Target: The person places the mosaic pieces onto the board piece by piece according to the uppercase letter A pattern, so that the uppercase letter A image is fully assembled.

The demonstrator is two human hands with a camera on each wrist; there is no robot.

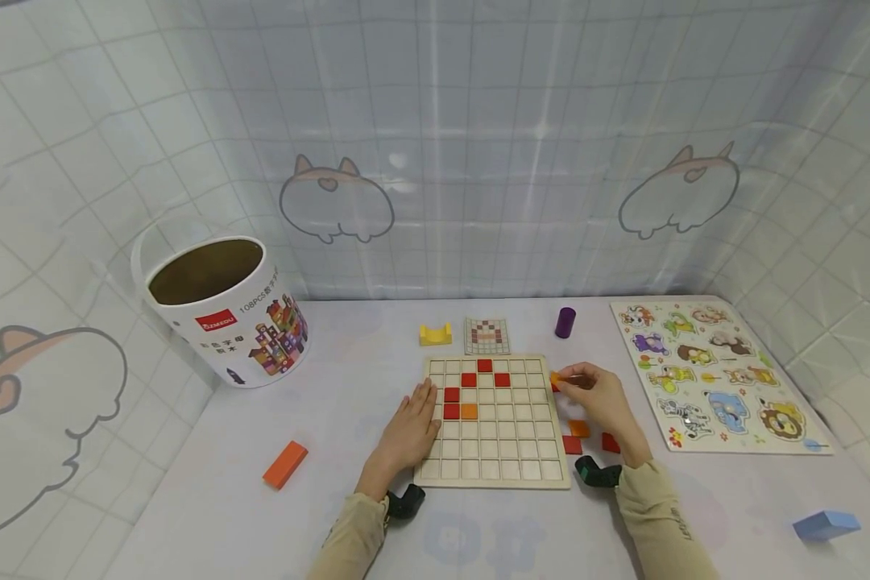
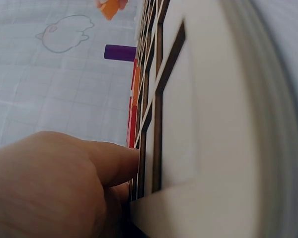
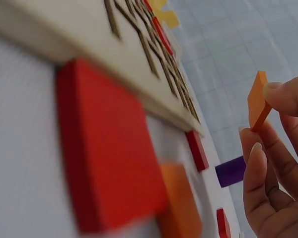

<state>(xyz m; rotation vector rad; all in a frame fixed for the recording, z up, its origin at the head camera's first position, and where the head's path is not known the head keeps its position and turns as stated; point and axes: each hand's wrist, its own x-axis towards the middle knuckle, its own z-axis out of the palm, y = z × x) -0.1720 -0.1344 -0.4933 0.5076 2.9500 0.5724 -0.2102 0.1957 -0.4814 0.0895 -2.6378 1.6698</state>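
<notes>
A wooden grid board [image 1: 508,443] lies flat on the table, with several red tiles [image 1: 452,395] and one orange tile [image 1: 469,412] set in its squares. My left hand [image 1: 409,428] rests with extended fingers on the board's left edge, its thumb reaching over the grid in the left wrist view. Beyond the opposite edge, my right hand [image 1: 603,403] pinches an orange square tile [image 3: 258,101] between thumb and fingers, raised above the table. Near that hand lie a loose red tile [image 3: 109,153] and another orange tile [image 3: 181,201].
Behind the board are a small pattern card [image 1: 486,336], a yellow block [image 1: 435,334] and a purple cylinder [image 1: 565,322]. An animal puzzle board [image 1: 696,379] lies at right, near a blue block [image 1: 826,525]. At left stand a white bucket [image 1: 225,322] and an orange-red block [image 1: 285,465].
</notes>
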